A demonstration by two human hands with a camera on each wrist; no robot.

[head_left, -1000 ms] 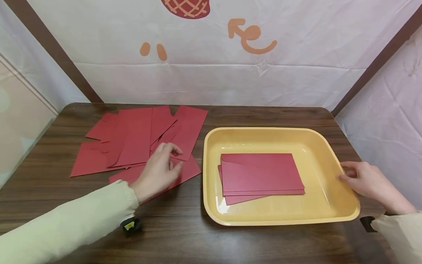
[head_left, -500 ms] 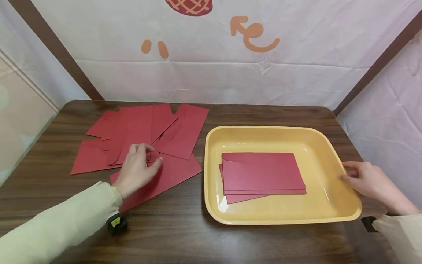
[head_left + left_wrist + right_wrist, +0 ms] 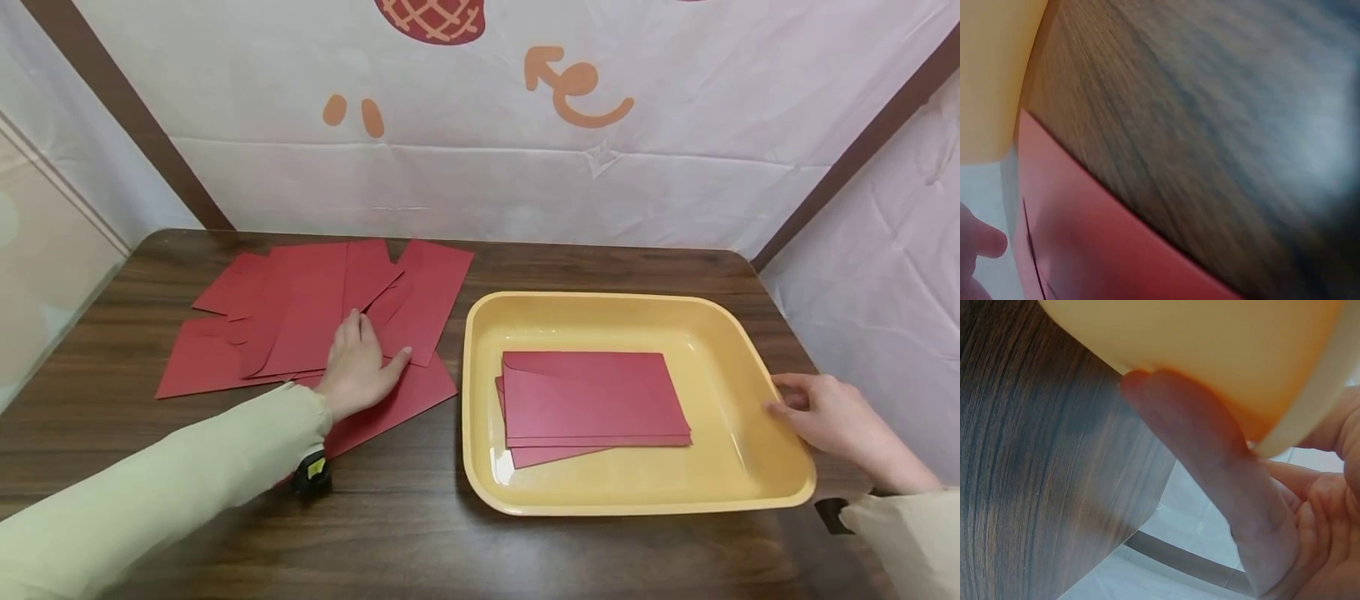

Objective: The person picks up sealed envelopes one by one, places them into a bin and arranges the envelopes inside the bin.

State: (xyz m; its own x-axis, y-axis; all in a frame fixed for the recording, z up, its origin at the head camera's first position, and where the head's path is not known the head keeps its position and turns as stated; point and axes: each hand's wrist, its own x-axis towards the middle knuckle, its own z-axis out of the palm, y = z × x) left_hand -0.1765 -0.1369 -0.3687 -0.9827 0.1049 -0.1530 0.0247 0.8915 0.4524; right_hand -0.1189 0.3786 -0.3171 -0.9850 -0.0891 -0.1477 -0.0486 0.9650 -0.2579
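Red envelopes (image 3: 303, 317) lie in a loose, overlapping heap at the left of the table. My left hand (image 3: 356, 371) is over the front of this heap, fingers extended away from me and thumb spread to the right. Whether the fingertips touch the paper I cannot tell. In the left wrist view, the thumb shows beside an envelope (image 3: 1091, 231). A yellow tray (image 3: 600, 507) stands to the right with several stacked red envelopes (image 3: 592, 396) in it. My right hand (image 3: 832, 421) grips the tray's right side, thumb at the rim, fingers against the outer wall (image 3: 1204, 337).
Under everything is a dark wood-grain table (image 3: 420, 533). A pale printed cloth (image 3: 480, 183) rises behind its back edge, and another cloth (image 3: 885, 250) hangs at the right. A narrow strip of table separates the heap from the tray.
My left hand moved left across the heap, then back right and slightly forward. Its curled fingers have straightened. My right hand stays on the tray; the envelopes look nearly unmoved.
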